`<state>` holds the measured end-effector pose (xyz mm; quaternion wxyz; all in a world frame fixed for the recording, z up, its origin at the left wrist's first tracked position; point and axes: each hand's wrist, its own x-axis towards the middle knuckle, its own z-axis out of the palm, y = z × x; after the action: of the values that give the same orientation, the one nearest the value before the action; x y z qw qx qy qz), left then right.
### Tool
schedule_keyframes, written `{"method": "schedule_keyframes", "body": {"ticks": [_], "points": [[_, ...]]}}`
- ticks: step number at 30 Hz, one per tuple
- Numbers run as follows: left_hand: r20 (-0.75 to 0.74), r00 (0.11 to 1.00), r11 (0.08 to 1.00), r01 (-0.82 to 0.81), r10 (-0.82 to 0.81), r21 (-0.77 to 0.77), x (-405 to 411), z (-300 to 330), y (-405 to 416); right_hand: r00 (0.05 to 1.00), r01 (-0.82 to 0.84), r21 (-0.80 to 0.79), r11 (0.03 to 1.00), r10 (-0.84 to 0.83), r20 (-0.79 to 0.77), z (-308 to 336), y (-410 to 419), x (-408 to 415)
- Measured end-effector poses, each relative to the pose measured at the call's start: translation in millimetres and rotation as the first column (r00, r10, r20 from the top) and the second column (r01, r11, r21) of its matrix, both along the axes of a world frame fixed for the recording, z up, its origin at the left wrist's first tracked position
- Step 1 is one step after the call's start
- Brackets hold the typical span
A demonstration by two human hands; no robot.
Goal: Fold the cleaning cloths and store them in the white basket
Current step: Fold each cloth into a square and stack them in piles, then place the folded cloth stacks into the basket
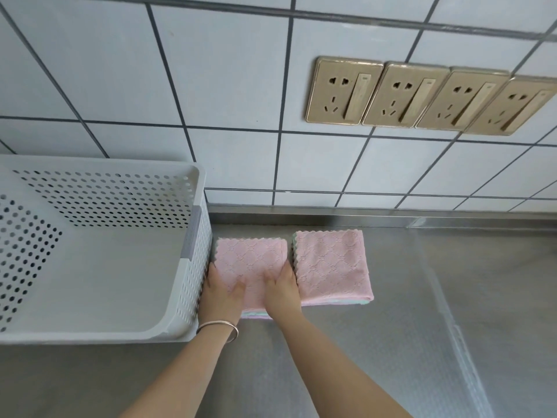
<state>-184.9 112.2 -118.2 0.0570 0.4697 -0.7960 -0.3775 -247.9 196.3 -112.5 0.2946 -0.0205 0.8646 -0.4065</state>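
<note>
Two folded pink cleaning cloths lie side by side on the steel counter, each with a green layer showing at its near edge. The left cloth [251,260] sits right beside the white perforated basket [193,267]. My left hand [221,292] grips the left cloth's near left side and my right hand [281,289] grips its near right side, thumbs on top. The right cloth [331,263] lies untouched just right of my right hand. Nothing is visible inside the basket.
The steel counter [422,327] stretches right and toward me. A tiled wall [241,116] rises behind, with a row of several gold sockets [422,98] at the upper right. A silver bangle [220,327] circles my left wrist.
</note>
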Motion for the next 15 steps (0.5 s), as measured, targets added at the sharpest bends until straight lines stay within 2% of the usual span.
{"method": "schedule_keyframes", "body": {"ticks": [3,8,15], "points": [[0.032,0.999,0.999,0.000,-0.002,0.048,18,3,14,0.999,0.020,-0.030,0.999,-0.018,0.046,3,14,20],[-0.017,1.000,0.980,0.001,0.003,0.198,76,4,44,0.999,0.002,-0.049,0.999,0.001,0.053,2,52,76],[0.021,0.999,0.984,-0.027,0.024,0.174,154,7,94,0.993,-0.069,-0.014,0.998,0.070,0.097,3,106,147]]}}
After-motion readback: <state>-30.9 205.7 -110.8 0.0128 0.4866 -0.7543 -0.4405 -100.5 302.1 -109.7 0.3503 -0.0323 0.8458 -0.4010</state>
